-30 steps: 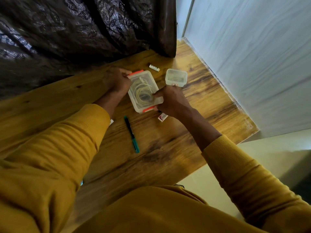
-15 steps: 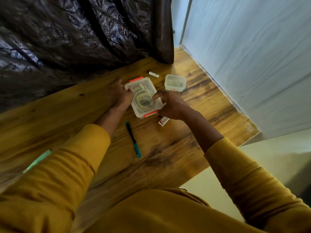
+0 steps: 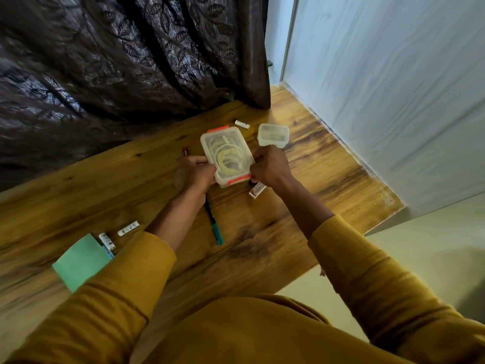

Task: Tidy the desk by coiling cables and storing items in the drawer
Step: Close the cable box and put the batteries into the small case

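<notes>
I observe both hands gripping the lidded clear box of coiled cable above the counter: left hand and right hand curl around its near corners.

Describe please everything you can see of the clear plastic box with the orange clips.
The clear plastic box is rectangular with rounded corners and looks like translucent plastic. Its lid is on, with an orange clip at the far end and another at the near end. A coiled pale cable shows through the lid. It sits tilted over the wooden desk. The left hand and right hand grip its near corners.
</notes>
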A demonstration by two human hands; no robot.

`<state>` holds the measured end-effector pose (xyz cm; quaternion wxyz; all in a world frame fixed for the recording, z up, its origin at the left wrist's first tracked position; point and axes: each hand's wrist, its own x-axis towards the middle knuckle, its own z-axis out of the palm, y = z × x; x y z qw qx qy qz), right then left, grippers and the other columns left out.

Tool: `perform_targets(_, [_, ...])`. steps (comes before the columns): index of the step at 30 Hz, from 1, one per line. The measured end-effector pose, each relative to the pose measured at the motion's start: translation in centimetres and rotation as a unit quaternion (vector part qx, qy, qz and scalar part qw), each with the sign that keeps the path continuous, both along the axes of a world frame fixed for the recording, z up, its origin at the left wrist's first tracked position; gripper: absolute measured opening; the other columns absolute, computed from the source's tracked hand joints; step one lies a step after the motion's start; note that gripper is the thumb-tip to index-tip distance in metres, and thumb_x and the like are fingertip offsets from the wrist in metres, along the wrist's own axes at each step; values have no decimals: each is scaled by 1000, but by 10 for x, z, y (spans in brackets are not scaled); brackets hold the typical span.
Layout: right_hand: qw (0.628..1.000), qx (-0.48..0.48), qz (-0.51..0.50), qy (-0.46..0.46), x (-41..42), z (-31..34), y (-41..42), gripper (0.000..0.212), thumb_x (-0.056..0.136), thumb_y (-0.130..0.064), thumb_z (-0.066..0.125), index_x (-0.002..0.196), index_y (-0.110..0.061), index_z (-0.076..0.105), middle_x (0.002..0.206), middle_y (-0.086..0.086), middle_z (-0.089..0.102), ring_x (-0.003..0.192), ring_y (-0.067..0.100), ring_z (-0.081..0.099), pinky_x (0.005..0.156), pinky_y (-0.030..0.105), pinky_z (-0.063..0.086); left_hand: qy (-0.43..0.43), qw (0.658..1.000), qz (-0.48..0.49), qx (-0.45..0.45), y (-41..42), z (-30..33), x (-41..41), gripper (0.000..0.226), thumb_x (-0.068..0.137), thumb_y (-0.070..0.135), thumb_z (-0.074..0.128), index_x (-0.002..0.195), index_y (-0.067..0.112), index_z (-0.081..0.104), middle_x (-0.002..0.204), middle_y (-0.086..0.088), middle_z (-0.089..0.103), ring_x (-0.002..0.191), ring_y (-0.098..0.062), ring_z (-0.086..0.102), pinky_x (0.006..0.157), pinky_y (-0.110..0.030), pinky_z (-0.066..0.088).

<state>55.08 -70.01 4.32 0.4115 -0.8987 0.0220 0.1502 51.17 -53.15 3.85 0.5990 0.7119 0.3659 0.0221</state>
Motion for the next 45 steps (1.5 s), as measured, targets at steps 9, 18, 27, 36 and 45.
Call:
perform_targets(9, [986,-20,-111,-121,3,30,-43,34,75,-12,62,104,-16,79,99,1,74,88,20,64,68,27,43,-86,992,-46,-77,-55,30,13,27,92,-1,73,117,7,68,104,-8,75,91,-18,77,75,-33,66])
perform_targets(18, [961,-111,-191,-167,26,41,-120,15,79,-21,53,82,-11,64,83,8,68,81,34,63,70,33,43,-69,978,-176,-92,-143,23,65,37,56,22,73,93,16,77,94,-3,81,95,-24,78,89,-49,64])
perform_targets(27, [950,-204,-198,-131,51,15,-171,17,85,-18,70,98,-8,68,108,13,75,97,35,72,72,35,58,-4,956,-268,-117,-194,-2,89,90,35,37,81,120,14,67,112,-5,77,100,-23,75,91,-43,63])
perform_targets(36, [952,-196,-210,-110,51,-14,-174,31,89,-18,72,118,-7,67,122,13,72,109,34,71,87,36,59,27,950,-300,-86,-197,-16,91,61,54,37,85,109,19,69,106,-6,77,96,-24,76,91,-49,63])
perform_targets(45, [913,-254,-266,-176,36,-13,-153,41,87,-24,61,127,-18,63,136,10,50,122,32,49,84,40,51,4,958,-251,-138,-176,4,67,29,90,7,69,118,12,67,112,-1,72,106,-20,71,95,-41,62])
